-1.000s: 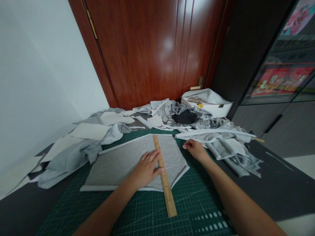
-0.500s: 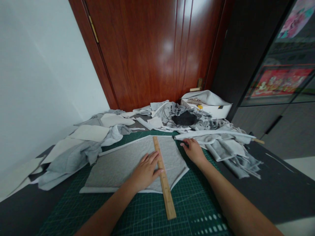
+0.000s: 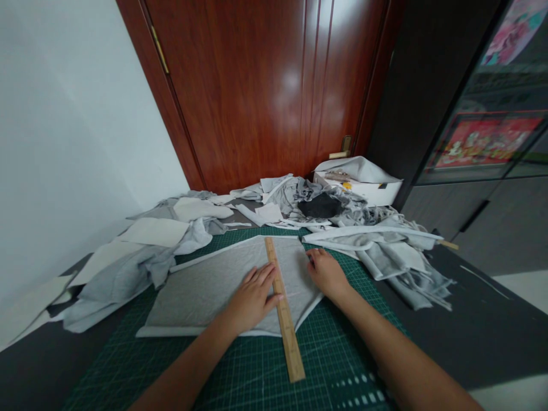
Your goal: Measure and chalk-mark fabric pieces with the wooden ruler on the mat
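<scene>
A grey piece of fabric (image 3: 214,285) with pale edges lies flat on a green cutting mat (image 3: 240,374). Across its right part runs a wooden ruler (image 3: 287,331), its near end reaching past the fabric onto the mat. My left hand (image 3: 257,294) rests open on the fabric, fingertips and thumb on the ruler's left side. At the fabric's right edge is my right hand (image 3: 327,273), its fingers curled together. Something small and dark shows at those fingertips, too small to name.
Grey and white fabric pieces (image 3: 128,268) lie piled at the left. More scraps (image 3: 398,251) are heaped at the right and back, around a white box (image 3: 377,193). A wooden door (image 3: 257,97) stands behind the dark table (image 3: 483,325); a dark cabinet (image 3: 449,211) is at the right.
My right hand has moved left and slightly nearer, from beside the fabric onto its right edge. My left hand and the ruler stay in place on the fabric.
</scene>
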